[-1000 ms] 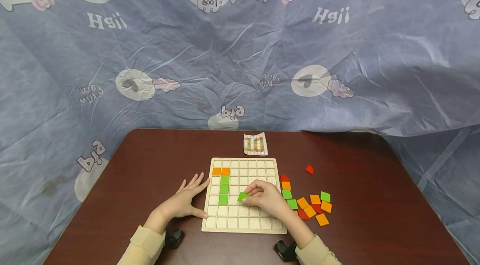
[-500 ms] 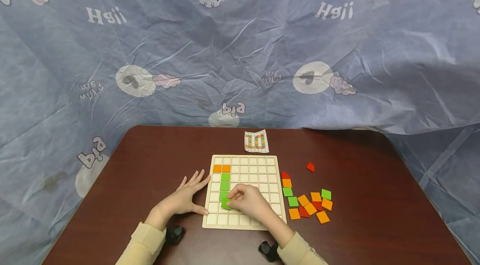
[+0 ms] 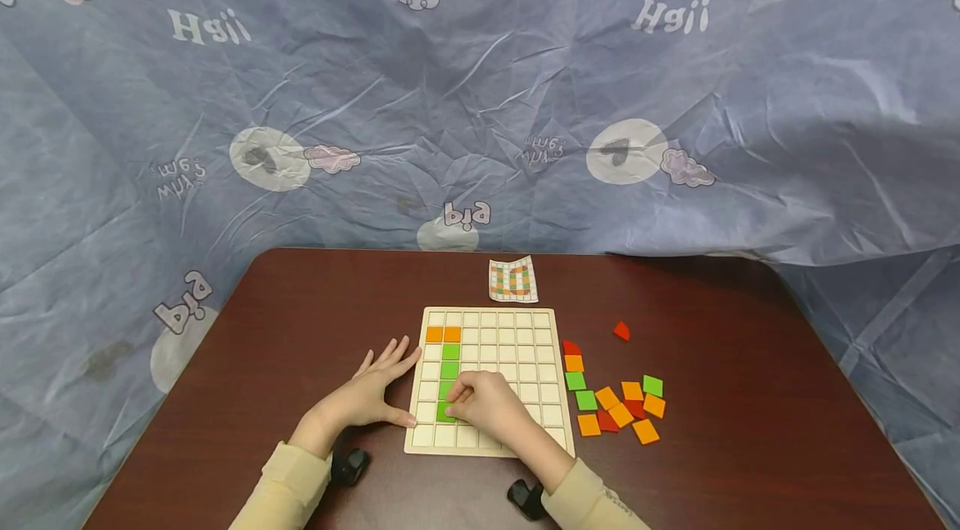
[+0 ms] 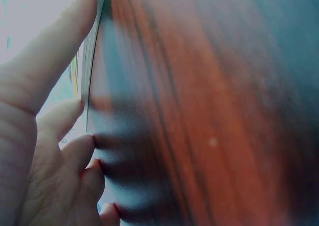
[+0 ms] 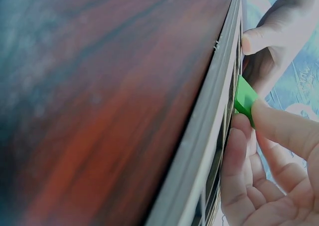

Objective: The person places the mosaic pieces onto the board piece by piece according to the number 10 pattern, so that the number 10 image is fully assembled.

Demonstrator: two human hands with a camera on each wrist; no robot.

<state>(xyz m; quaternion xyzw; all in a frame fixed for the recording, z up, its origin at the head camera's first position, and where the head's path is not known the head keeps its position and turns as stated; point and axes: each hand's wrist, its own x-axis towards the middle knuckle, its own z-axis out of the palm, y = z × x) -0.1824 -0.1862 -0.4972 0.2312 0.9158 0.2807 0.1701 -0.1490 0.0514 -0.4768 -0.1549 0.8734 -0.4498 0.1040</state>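
Observation:
A pale wooden grid board lies on the table, with two orange tiles near its top left and a column of green tiles below the right one. My right hand pinches a green tile between thumb and fingers at the column's lower end; in the right wrist view that tile is tilted against the board. My left hand has its fingers spread, thumb and index finger touching the board's left edge. In the left wrist view the left thumb lies along that edge.
Right of the board lie loose orange tiles, green tiles and red pieces. One red quarter-round piece sits apart, farther back. A small printed pattern card lies behind the board on the brown table.
My right hand has carried the green tile leftward across the board to the lower end of the green column. The left hand stays at the board's left edge.

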